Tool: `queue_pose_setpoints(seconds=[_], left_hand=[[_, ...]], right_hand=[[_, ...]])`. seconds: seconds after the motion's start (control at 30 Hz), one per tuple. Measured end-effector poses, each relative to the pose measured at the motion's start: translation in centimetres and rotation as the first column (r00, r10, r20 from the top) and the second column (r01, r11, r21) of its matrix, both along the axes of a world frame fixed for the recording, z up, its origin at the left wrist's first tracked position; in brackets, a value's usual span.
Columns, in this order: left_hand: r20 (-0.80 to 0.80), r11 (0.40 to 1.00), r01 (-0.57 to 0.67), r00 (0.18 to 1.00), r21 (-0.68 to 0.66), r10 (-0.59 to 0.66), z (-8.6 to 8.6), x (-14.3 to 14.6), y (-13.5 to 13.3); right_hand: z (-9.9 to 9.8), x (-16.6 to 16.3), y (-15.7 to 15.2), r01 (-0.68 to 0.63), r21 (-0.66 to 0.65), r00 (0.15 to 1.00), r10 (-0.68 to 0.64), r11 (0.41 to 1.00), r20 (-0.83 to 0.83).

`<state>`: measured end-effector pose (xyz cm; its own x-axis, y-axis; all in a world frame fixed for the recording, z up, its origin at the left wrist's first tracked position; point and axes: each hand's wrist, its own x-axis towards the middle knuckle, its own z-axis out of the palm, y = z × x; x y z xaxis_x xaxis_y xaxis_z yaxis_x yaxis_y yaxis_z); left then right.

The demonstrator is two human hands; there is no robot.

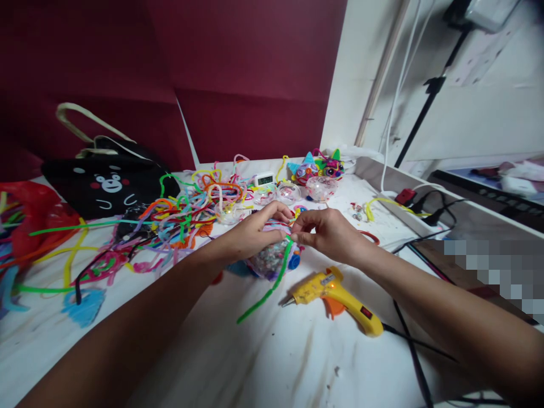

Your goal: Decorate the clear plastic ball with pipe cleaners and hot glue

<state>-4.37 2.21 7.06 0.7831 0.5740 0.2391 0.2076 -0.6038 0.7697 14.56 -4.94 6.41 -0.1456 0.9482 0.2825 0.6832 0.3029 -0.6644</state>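
Observation:
In the middle of the table sits a round craft ornament (270, 262), see-through with glittery filling and blue and purple bits on its sides. My left hand (259, 232) is closed over its top, fingers pressed on the coloured strands there. My right hand (334, 235) pinches a green pipe cleaner (277, 279) at the ornament's upper right. The strand's free end hangs down in front, toward the table. Just below my right hand, a yellow hot glue gun (335, 292) lies on its side, nozzle pointing left. My fingers hide the exact contact point.
Tangled pipe cleaners (182, 212) spread across the left and back, near a black tote bag (106, 181) and a red plastic bag (36, 224). Behind my hands are a small digital clock (264, 179), clear bowls (289, 192) and decorated figures (308, 168). A power strip (419, 218) with cables lies right.

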Motion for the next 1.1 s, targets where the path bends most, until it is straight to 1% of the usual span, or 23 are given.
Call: queue_pose_setpoints(seconds=[0.23, 0.37, 0.47, 0.6, 0.73, 0.83, 0.97, 1.1], left_hand=[[-0.002, 0.999, 0.041, 0.999, -0.034, -0.041, 0.0, -0.1, 0.2], [0.002, 0.986, 0.017, 1.0, -0.166, -0.017, 0.3, -0.6, 0.5], [0.065, 0.959, 0.055, 0.997, -0.277, -0.039, 0.3, -1.0, 0.9], [0.105, 0.934, 0.082, 0.993, -0.348, -0.049, 0.0, -1.5, 1.3], [0.129, 0.925, 0.107, 0.99, -0.364, -0.063, -0.2, -1.7, 1.5], [0.139, 0.933, 0.101, 0.989, -0.345, -0.056, -0.2, -1.8, 1.5], [0.131, 0.953, 0.041, 0.991, -0.3, -0.002, -0.2, -2.2, 1.1], [0.112, 0.941, -0.037, 0.991, -0.337, 0.079, -0.7, -3.4, 0.9]], right_hand=[[-0.6, 0.4, 0.0, -0.024, 0.09, 0.997, 0.016, 0.996, 0.079], [-0.8, 0.6, 0.3, -0.04, 0.089, 0.997, 0.033, 0.995, 0.075], [-1.0, 0.7, 0.7, -0.045, 0.095, 0.998, 0.041, 0.994, 0.046], [-1.0, 0.6, 0.9, -0.06, 0.094, 0.998, 0.056, 0.994, 0.037], [-0.8, 0.6, 1.1, -0.084, 0.094, 0.996, 0.081, 0.992, 0.042], [-0.8, 0.6, 1.3, -0.095, 0.089, 0.995, 0.092, 0.991, 0.042], [-0.8, 0.8, 1.8, -0.105, 0.074, 0.994, 0.103, 0.992, 0.028], [-1.0, 0.9, 2.1, -0.111, 0.067, 0.994, 0.11, 0.992, 0.014]])
